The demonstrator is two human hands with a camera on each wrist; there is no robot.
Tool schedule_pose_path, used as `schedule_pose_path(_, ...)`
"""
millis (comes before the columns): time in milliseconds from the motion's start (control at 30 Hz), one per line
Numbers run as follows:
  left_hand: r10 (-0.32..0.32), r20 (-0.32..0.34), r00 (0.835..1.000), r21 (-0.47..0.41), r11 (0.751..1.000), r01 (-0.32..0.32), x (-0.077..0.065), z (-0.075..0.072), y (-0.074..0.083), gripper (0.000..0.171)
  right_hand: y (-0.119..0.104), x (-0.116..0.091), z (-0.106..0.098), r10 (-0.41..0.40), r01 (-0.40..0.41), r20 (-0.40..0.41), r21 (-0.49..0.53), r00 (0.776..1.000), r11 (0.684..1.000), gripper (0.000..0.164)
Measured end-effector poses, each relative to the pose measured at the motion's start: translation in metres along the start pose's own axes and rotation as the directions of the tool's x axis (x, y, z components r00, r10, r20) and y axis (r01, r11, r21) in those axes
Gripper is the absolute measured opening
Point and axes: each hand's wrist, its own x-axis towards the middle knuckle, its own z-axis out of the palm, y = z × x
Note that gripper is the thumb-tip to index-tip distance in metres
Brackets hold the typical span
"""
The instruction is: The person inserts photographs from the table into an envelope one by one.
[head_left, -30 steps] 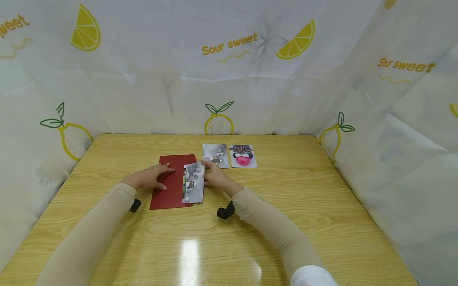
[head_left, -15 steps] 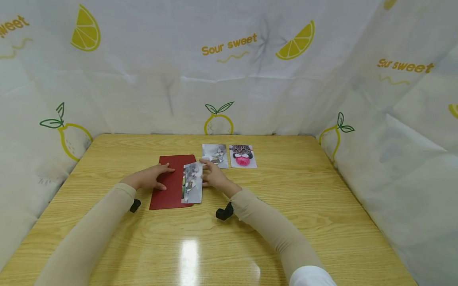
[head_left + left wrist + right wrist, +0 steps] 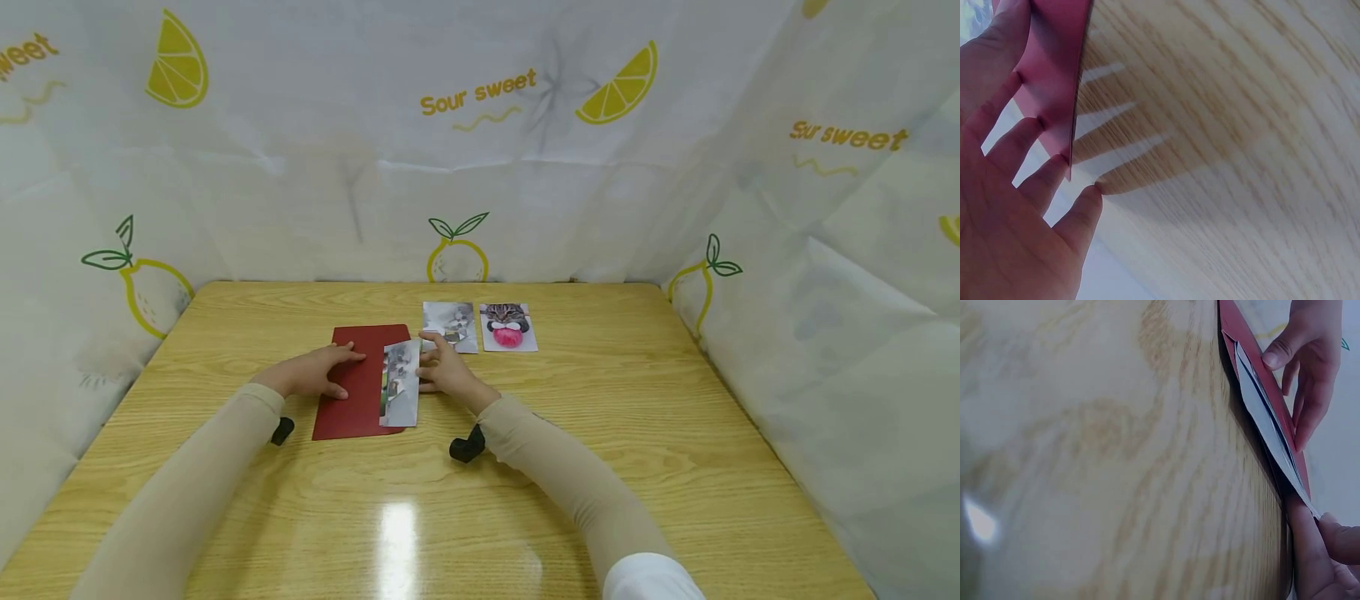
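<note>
A red envelope (image 3: 352,412) lies on the table, left of the middle. My left hand (image 3: 315,372) rests on its left part with the fingers spread; in the left wrist view the fingertips are at the red edge (image 3: 1054,81). Photo prints (image 3: 402,396) with a grey-white picture stand partly in the envelope's right side, and a coloured strip of another print shows along their left edge. My right hand (image 3: 453,371) pinches the prints at their right edge. In the right wrist view the thumb (image 3: 1342,540) is above the prints (image 3: 1263,422) and a finger below.
Behind my right hand lies another grey-white photo (image 3: 450,321), partly covered by the fingers. Beside it is a photo of a cat with a pink ball (image 3: 508,327). A white curtain (image 3: 315,167) with lemon drawings stands along the back and sides of the wooden table (image 3: 600,400).
My right hand has moved slightly left with the prints, and less of them shows outside the envelope. The left hand and the envelope stay in place.
</note>
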Motion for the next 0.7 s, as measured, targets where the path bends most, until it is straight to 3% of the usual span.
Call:
schedule_pose_path(233, -0.007, 0.002, 1.0, -0.001, 1.0, 0.007, 0.001, 0.0, -0.001, 0.069, -0.001, -0.001, 0.005, 0.002, -0.002, -0.052, 0.01, 0.999, 1.0, 0.058)
schedule_pose_path(500, -0.018, 0.012, 1.0, -0.003, 1.0, 0.018, 0.003, 0.001, -0.002, 0.069, -0.003, 0.0, 0.012, -0.011, 0.0, -0.101, -0.109, 0.995, 0.994, 0.049)
schedule_pose_path(700, -0.022, 0.014, 1.0, -0.003, 1.0, 0.023, 0.003, 0.0, -0.002, 0.07, -0.005, 0.003, 0.016, 0.01, -0.027, -0.123, -0.134, 0.992, 0.991, 0.046)
